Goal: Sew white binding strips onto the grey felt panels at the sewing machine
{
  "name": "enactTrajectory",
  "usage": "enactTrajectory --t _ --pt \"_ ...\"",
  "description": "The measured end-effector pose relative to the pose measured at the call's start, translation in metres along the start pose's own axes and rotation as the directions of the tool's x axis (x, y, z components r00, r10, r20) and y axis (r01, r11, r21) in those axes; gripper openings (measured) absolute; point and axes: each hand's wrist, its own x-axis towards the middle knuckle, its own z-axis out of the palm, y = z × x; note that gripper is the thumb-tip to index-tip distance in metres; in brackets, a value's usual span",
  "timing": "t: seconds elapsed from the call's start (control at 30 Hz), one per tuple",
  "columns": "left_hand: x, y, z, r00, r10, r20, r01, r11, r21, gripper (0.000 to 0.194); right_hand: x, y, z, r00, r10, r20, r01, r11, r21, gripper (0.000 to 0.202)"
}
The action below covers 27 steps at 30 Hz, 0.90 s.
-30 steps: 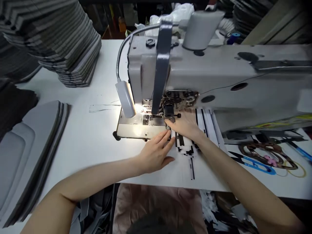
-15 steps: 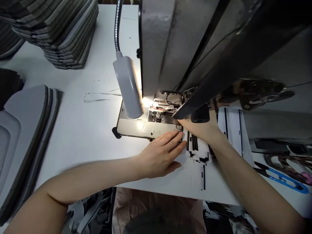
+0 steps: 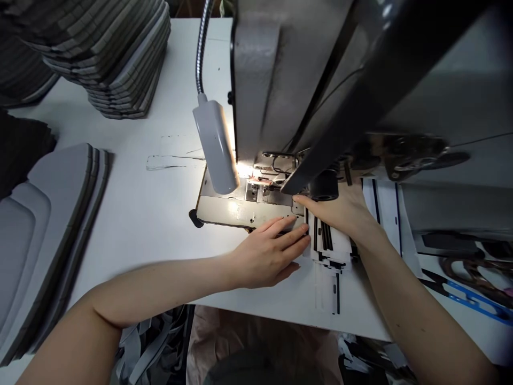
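A sewing machine (image 3: 256, 80) stands over the white table, its metal plate (image 3: 228, 211) lit by a lamp (image 3: 216, 147) on a flexible neck. My left hand (image 3: 266, 254) lies flat at the plate's front right edge, fingers spread a little, the tips touching the left edge of some white strips with black lines (image 3: 336, 243). My right hand (image 3: 340, 208) reaches over these strips under the machine arm. Its thumb points left to the plate's right end; the other fingers are hidden, and I cannot make out whether they hold anything.
Tall stacks of grey padded pieces (image 3: 120, 69) stand at the back left, with more grey panels (image 3: 60, 192) at the left edge. Blue-handled snips (image 3: 473, 297) lie at the right. Fabric scraps (image 3: 152, 342) hang below the table edge.
My right hand has drawn slightly back to the right from the needle area, showing more of its thumb. My left hand stays nearly in place. The whole view has shifted a little.
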Motion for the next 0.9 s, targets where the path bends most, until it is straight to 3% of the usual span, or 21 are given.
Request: enactTrajectory --t 0.07,0.17,0.23,0.4,0.5,0.6,0.67,0.7,0.77,0.8,0.9 --pt "0.0 0.0 0.001 1.0 -0.002 -0.004 0.003 1.0 0.021 0.053 -0.005 -0.002 -0.003 0.999 0.019 -0.037 -0.018 0.999 0.028 0.046" --pt "0.002 -0.003 0.0 1.0 0.004 -0.027 -0.003 0.998 0.057 0.05 -0.015 -0.013 -0.007 0.985 -0.106 -0.136 0.112 0.993 0.037 0.044" --pt "0.003 -0.005 -0.002 0.998 0.014 -0.053 -0.01 0.998 0.067 0.048 -0.023 -0.025 -0.008 0.963 -0.17 -0.207 0.163 0.985 -0.051 0.048" --pt "0.001 -0.004 -0.006 0.986 0.071 -0.148 -0.062 0.996 0.064 0.036 -0.031 -0.052 -0.003 0.98 -0.143 -0.139 0.115 0.974 -0.193 0.065" --pt "-0.001 -0.012 -0.005 0.963 0.143 -0.229 -0.121 0.987 0.105 0.033 -0.042 -0.04 -0.012 0.945 -0.261 -0.196 0.236 0.961 -0.141 0.051" --pt "0.0 -0.023 -0.002 0.953 0.188 -0.237 -0.159 0.978 0.136 0.032 -0.076 -0.002 -0.041 0.874 -0.228 -0.429 0.234 0.971 -0.038 0.033" --pt "0.001 -0.025 -0.002 0.951 0.193 -0.242 -0.158 0.975 0.155 0.031 -0.11 0.043 -0.07 0.794 -0.029 -0.607 0.028 1.0 -0.01 0.036" --pt "0.001 -0.024 -0.001 0.95 0.192 -0.246 -0.153 0.974 0.168 0.031 -0.128 0.071 -0.086 0.708 0.133 -0.693 -0.162 0.986 0.024 0.041" --pt "0.001 -0.021 -0.001 0.947 0.192 -0.256 -0.142 0.969 0.201 0.029 -0.163 0.134 -0.118 0.458 0.497 -0.737 -0.584 0.793 0.172 0.048" --pt "0.001 -0.02 -0.001 0.947 0.194 -0.257 -0.139 0.966 0.217 0.029 -0.181 0.165 -0.132 0.383 0.569 -0.728 -0.66 0.72 0.215 0.048" --pt "0.002 -0.021 -0.002 0.949 0.194 -0.249 -0.13 0.959 0.252 0.029 -0.233 0.235 -0.166 0.243 0.69 -0.682 -0.781 0.556 0.284 0.048"
